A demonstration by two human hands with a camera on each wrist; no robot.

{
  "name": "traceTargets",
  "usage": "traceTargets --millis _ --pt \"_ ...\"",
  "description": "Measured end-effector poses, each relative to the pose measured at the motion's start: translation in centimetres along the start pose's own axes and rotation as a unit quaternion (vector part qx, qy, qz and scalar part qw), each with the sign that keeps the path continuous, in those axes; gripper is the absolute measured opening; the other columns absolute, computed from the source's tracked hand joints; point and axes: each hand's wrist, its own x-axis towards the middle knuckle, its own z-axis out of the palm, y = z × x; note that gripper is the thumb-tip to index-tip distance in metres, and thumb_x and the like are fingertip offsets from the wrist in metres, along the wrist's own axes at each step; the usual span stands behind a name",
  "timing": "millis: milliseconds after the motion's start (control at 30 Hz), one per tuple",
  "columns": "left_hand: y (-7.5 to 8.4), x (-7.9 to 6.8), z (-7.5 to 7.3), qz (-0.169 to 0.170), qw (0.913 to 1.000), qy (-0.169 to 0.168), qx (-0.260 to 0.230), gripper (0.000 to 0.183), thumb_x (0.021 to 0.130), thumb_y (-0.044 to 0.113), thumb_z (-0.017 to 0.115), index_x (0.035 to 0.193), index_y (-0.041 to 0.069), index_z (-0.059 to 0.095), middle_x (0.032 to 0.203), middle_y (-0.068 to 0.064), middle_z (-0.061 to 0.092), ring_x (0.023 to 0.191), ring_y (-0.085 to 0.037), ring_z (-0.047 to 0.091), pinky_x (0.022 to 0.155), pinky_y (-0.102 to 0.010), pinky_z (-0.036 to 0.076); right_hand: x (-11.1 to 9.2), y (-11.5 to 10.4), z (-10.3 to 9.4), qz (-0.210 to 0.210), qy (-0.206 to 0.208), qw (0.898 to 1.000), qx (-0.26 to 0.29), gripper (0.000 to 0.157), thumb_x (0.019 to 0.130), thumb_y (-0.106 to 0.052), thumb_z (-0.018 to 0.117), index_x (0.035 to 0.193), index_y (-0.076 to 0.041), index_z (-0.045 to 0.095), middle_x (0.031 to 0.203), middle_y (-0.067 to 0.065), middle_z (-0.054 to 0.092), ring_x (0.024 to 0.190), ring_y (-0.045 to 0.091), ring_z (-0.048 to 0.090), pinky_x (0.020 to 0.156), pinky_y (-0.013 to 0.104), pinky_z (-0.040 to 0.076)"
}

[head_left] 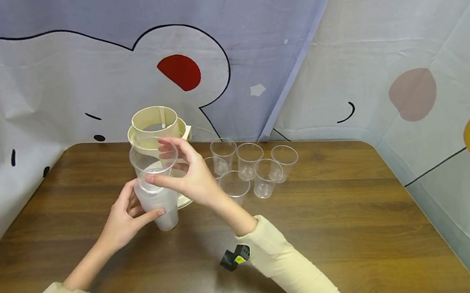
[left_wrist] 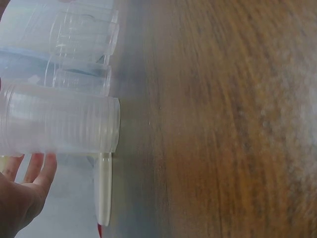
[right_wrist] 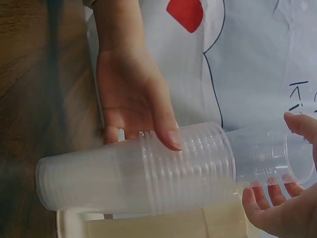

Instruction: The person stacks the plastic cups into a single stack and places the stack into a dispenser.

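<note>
A stack of nested clear plastic cups (head_left: 162, 218) stands at the left of the table, its lower end at or close to the wood. My left hand (head_left: 123, 220) grips the stack from its left side, thumb across the front. In the right wrist view, one clear plastic cup (right_wrist: 257, 154) sticks partway out of the open end of the stack (right_wrist: 129, 173). My right hand (head_left: 190, 174) holds this top cup near its rim, thumb on the near side and fingers on the far side. The left wrist view shows the stack (left_wrist: 59, 119) sideways.
Several single clear cups (head_left: 264, 190) stand upright in a cluster to the right of the stack. A cream round plastic container (head_left: 154, 119) with a raised ring stands just behind it. A printed curtain (head_left: 121, 82) hangs along the back edge of the wooden table (head_left: 338, 231).
</note>
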Motion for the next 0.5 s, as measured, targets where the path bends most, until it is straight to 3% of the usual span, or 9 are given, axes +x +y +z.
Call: traceTargets --millis 233,500 --pt "0.1 0.0 0.0 -0.003 1.0 0.002 0.004 0.074 0.079 0.002 0.076 0.14 0.005 0.034 0.122 0.021 0.049 0.108 0.011 0.052 0.084 -0.009 0.05 0.0 0.6 0.1 0.005 -0.001 1.0 -0.005 0.065 0.078 -0.007 0.076 0.135 -0.007 0.046 0.128 0.017 0.055 0.119 0.019 0.054 0.098 0.027 0.05" --pt "0.0 0.0 0.0 -0.001 1.0 0.003 0.005 0.075 0.079 0.002 0.076 0.14 0.006 0.034 0.122 0.021 0.049 0.108 0.011 0.053 0.084 -0.009 0.05 0.0 1.3 0.1 0.016 -0.003 0.999 -0.028 0.065 0.078 -0.01 0.077 0.135 -0.009 0.047 0.127 0.013 0.057 0.119 0.015 0.054 0.097 0.022 0.048"
